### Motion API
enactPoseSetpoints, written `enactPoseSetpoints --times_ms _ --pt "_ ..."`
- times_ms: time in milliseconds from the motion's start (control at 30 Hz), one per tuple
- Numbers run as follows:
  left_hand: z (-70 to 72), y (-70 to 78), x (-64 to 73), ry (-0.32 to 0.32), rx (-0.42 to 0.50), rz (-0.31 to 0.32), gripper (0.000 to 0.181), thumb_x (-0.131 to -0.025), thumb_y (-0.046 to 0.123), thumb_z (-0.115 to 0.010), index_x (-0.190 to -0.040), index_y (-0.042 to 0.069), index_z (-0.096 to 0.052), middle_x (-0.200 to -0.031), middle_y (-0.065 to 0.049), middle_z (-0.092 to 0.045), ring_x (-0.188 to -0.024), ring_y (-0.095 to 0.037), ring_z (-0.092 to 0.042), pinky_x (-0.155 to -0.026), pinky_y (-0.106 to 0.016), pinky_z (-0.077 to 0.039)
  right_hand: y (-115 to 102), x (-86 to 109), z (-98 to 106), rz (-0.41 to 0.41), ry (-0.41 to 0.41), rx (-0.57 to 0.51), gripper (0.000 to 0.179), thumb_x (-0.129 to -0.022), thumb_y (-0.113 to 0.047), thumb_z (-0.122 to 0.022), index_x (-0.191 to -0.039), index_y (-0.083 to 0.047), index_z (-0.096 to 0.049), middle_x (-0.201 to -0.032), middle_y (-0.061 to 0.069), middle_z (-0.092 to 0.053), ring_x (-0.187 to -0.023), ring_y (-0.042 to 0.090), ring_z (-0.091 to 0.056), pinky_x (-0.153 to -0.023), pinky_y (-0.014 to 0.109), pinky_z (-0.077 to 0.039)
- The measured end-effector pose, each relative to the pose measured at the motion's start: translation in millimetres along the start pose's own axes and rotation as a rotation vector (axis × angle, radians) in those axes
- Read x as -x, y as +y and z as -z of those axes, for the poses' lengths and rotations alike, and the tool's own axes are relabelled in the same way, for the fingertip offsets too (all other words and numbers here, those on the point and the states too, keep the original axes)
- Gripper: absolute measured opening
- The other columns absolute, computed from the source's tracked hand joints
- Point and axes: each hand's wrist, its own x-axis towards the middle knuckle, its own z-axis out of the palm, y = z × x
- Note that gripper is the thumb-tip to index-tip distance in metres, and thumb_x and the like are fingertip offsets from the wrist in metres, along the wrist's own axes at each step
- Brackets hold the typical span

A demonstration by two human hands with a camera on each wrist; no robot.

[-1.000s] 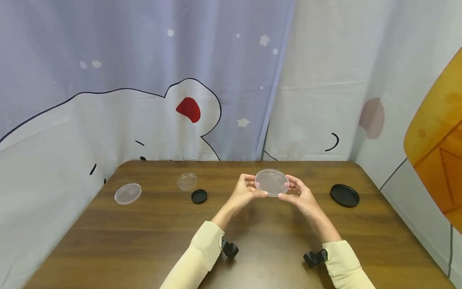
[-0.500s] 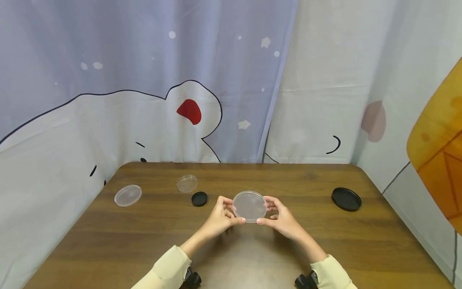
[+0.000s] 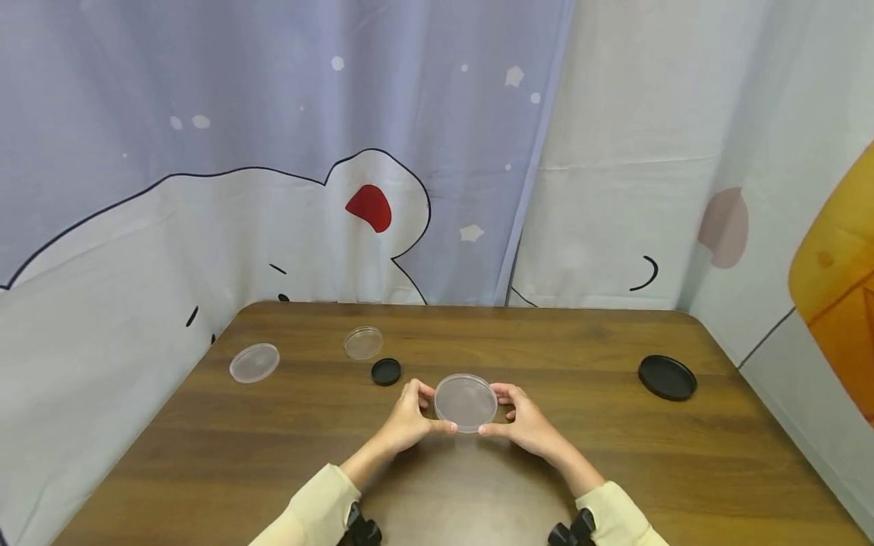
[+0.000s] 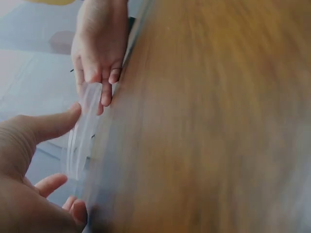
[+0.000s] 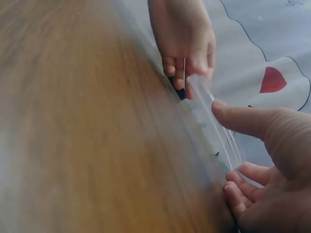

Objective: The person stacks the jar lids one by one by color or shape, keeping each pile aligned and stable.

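A clear, round petri dish (image 3: 466,403) is held close over the middle of the wooden table in the head view. My left hand (image 3: 407,422) pinches its left rim between thumb and fingers. On the opposite rim, my right hand (image 3: 527,426) grips it the same way, thumb toward me. Both wrist views catch the petri dish (image 4: 83,133) nearly edge-on, its double rim showing between the two hands. In the right wrist view the thumb (image 5: 243,116) presses the upper side while the fingers curl beneath.
Left of the hands are a small black round dish (image 3: 386,371), a smaller clear petri dish (image 3: 363,343) and a flat clear round dish (image 3: 255,363). A larger black round dish (image 3: 668,378) lies at the right. A printed curtain (image 3: 471,152) hangs behind the wooden table (image 3: 225,470).
Both hands have brought the petri dish left, nearer to me and lower toward the table. Most of this shift came in the first half second. The other dishes stay in place.
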Motion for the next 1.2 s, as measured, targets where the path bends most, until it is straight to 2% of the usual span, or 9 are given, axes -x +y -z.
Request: enactPoseSetpoints --times_ms 167,500,667,800,1000,1200 --pt "-2.9 -4.0 -0.5 0.003 -0.038 0.032 0.063 -0.065 0.015 -0.09 -0.11 -0.001 -0.049 -0.115 -0.017 -0.042 -0.111 -0.034 -0.043 -0.094 -0.049 -0.043 3 -0.9 -5 -0.002 0.035 0.061 0.073 -0.071 -0.013 -0.086 -0.131 0.004 -0.05 -0.124 0.02 -0.055 -0.113 0.03 -0.052 -0.087 0.029 -0.045" --pt "-6.1 -12.4 -2.8 0.049 -0.07 0.024 0.06 -0.063 0.011 -0.091 -0.108 -0.001 -0.052 -0.113 -0.016 -0.045 -0.106 -0.029 -0.043 -0.089 -0.041 -0.04 5 -1.8 -9 0.035 0.082 0.142 0.064 -0.069 -0.014 -0.087 -0.123 0.001 -0.056 -0.115 0.014 -0.057 -0.107 0.024 -0.051 -0.083 0.024 -0.044" --pt "-5.3 -13.0 -4.0 0.048 -0.074 0.015 0.06 -0.063 0.01 -0.09 -0.109 -0.001 -0.053 -0.113 -0.016 -0.046 -0.105 -0.028 -0.044 -0.088 -0.04 -0.04 4 -1.4 -12 -0.002 0.088 0.165 0.067 -0.07 -0.017 -0.087 -0.126 0.002 -0.054 -0.13 0.02 -0.046 -0.108 0.026 -0.05 -0.087 0.032 -0.044" --pt "-3.8 -13.4 -5.0 0.041 -0.073 0.01 0.06 -0.065 0.01 -0.09 -0.111 -0.001 -0.053 -0.113 -0.017 -0.047 -0.105 -0.028 -0.044 -0.089 -0.041 -0.041 3 -1.7 -12 -0.012 0.089 0.162 0.069 -0.071 -0.017 -0.086 -0.128 0.001 -0.053 -0.138 0.023 -0.039 -0.112 0.031 -0.049 -0.09 0.039 -0.044" --pt "-3.4 -13.1 -3.6 0.035 -0.072 0.02 0.063 -0.065 0.01 -0.09 -0.114 -0.002 -0.054 -0.113 -0.016 -0.048 -0.106 -0.028 -0.045 -0.09 -0.041 -0.041 4 -2.0 -10 -0.031 0.07 0.116 0.07 -0.072 -0.015 -0.086 -0.13 0.002 -0.052 -0.132 0.022 -0.042 -0.11 0.03 -0.05 -0.089 0.034 -0.045" --pt "2.9 -7.5 1.2 -0.007 -0.024 0.024 0.074 -0.069 0.012 -0.087 -0.129 -0.007 -0.048 -0.126 -0.022 -0.049 -0.113 -0.033 -0.048 -0.096 -0.047 -0.046 -3 -3.3 -1 -0.058 0.035 0.046 0.078 -0.075 -0.012 -0.082 -0.14 0.005 -0.043 -0.131 0.027 -0.044 -0.113 0.032 -0.052 -0.093 0.039 -0.048"
